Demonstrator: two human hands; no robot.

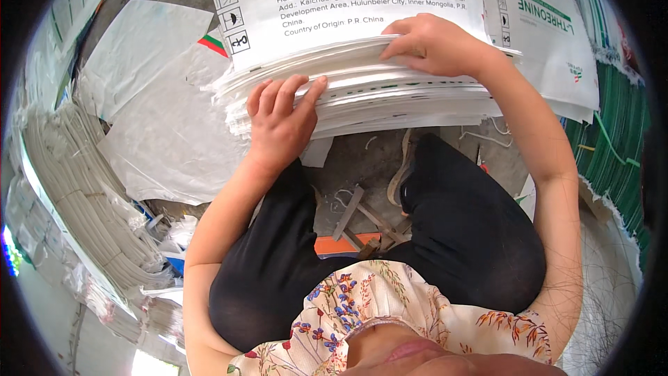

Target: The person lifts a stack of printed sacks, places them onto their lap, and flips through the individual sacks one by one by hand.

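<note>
In front of my knees lies a thick stack of flat white woven sacks [362,101] with dark and green print on the top one. Their layered near edges face me, slightly fanned. My left hand [284,122] rests against these edges on the left, fingers stretched out and a little apart. Further right, my right hand [435,45] pinches the near edge of the uppermost sacks, its fingertips on the top face and its thumb lower at the edge. How many layers lie between them is hidden.
More printed white sacks [550,42] lie to the right, beside a tall pile of green sacks [609,146]. Bundled white sacks [97,202] stand at the left, near loose white sheets [160,125] on the floor. Between my legs is a wooden-legged stool with an orange part [341,244].
</note>
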